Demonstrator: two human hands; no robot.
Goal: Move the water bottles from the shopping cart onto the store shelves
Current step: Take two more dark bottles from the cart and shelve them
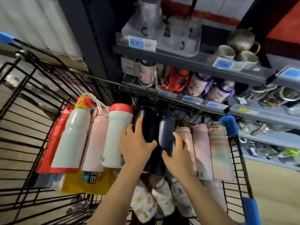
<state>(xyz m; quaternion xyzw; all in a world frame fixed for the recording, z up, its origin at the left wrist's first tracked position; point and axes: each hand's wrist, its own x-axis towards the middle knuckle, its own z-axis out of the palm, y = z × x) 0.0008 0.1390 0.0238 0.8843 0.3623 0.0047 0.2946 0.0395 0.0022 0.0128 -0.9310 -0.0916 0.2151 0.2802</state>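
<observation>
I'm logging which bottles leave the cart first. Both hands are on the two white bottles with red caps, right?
Not quite. In the head view the left hand and right hand each grip a dark navy bottle in the cart. The white bottles with red caps lie untouched beside them.

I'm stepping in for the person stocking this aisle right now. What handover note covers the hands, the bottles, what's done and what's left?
Left hand: fingers curled round the black bottle lying in the shopping cart.
Right hand: gripping the navy bottle beside it.
Neither bottle looks lifted yet.
In the cart too: two white bottles with red caps, a pink bottle between them, pastel bottles on the right, patterned ones nearer you.
Shelves: the lower tier already holds purple-strapped bottles; whether they came from this cart cannot be told.
Left: shelve the two dark bottles, then the rest.
</observation>
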